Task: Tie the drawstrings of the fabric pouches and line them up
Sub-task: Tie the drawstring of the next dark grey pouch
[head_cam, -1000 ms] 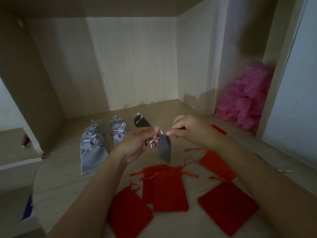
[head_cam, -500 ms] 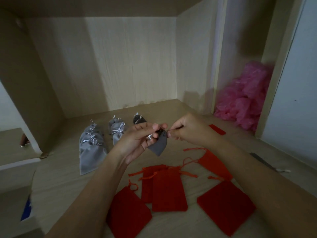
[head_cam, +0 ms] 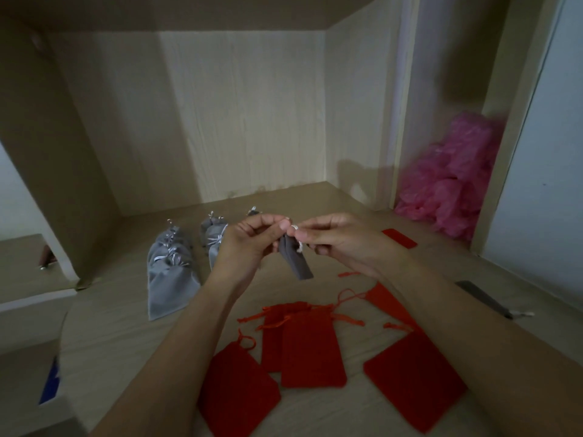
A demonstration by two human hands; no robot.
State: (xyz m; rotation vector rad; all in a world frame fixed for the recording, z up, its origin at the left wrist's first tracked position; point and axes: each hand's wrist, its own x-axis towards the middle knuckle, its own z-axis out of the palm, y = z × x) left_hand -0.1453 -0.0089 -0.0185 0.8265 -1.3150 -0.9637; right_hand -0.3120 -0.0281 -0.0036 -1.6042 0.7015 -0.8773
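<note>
A small dark grey pouch hangs in the air between my hands, its neck gathered. My left hand pinches its top and my right hand pinches its silver drawstring at the neck. On the wooden surface behind, tied light grey pouches lie in a row, with another stack beside them and a dark pouch partly hidden by my left hand. Several flat red pouches with loose red strings lie in front of me.
A pile of pink plastic bags fills the niche at the right. A single red pouch lies farther back on the right. A dark flat tool sits near the right wall. Wooden shelf walls enclose the back and left.
The dark grey pouch swung from tilting left to hanging down toward the right. Both hands have risen a little and kept working the silver string at its neck.
</note>
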